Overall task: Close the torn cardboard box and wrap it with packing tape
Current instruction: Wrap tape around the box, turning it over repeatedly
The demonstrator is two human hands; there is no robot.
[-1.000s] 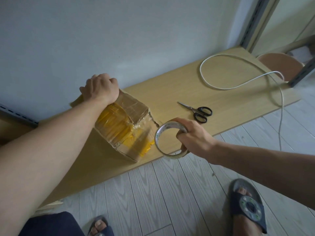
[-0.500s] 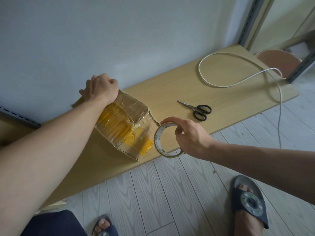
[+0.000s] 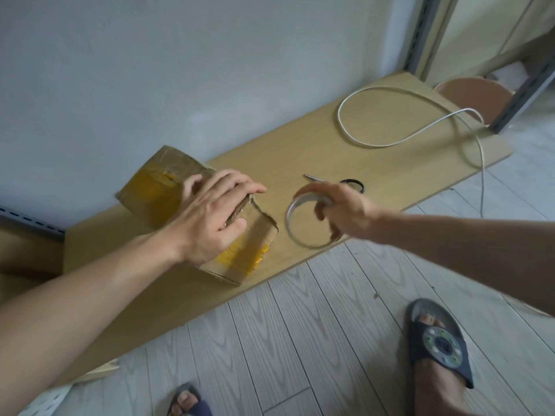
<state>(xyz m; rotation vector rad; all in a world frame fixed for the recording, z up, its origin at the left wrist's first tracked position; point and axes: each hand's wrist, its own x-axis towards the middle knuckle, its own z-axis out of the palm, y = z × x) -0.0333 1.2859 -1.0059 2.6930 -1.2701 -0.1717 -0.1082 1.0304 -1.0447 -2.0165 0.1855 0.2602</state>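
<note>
Box [image 3: 150, 190] at left on board [image 3: 300, 151], tape roll [image 3: 289, 220] just right, scissors [image 3: 356, 184] behind roll, cable [image 3: 342, 123] farther right

Brown cardboard box [image 3: 168, 187] with yellow tape patches, light woodgrain desk [image 3: 300, 151], white cable [image 3: 375, 145], grey plank floor [image 3: 300, 340].

The right hand [image 3: 345, 211] and tape roll [image 3: 301, 200] are motion-blurred. That hand hides most of the scissors [image 3: 360, 185] at centre frame.

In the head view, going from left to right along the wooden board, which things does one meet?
Cardboard box under the left hand → tape roll → right hand gripping it → white cable.
</note>
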